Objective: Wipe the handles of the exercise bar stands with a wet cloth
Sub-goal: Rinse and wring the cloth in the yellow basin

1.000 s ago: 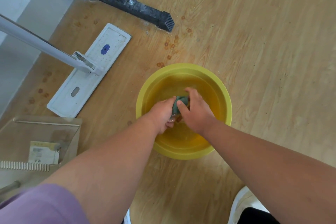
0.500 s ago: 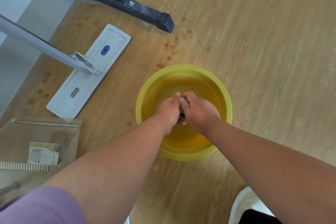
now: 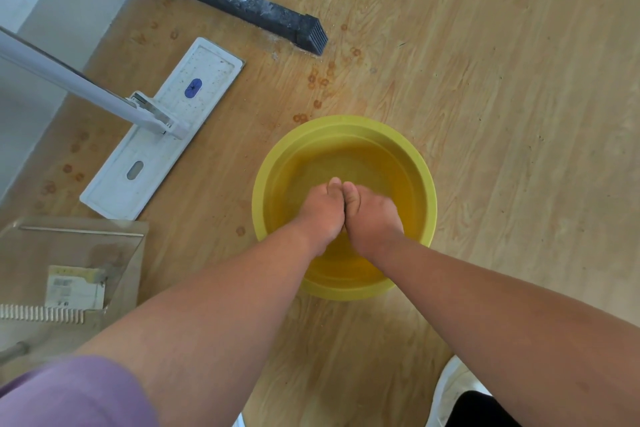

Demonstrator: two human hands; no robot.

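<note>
I am judging this as the wetting step: the cloth is not showing, so it is most likely bunched under my fists inside the yellow basin (image 3: 420, 163). My left hand (image 3: 320, 210) and right hand (image 3: 372, 215) are pressing knuckle to knuckle above the basin's water, fingers curled tight; I cannot tell exactly what they are clamping. Next I am expecting to wring and lift toward the black stand foot (image 3: 242, 5) beyond the basin. A flat mop head (image 3: 162, 128) is lying left of the basin.
</note>
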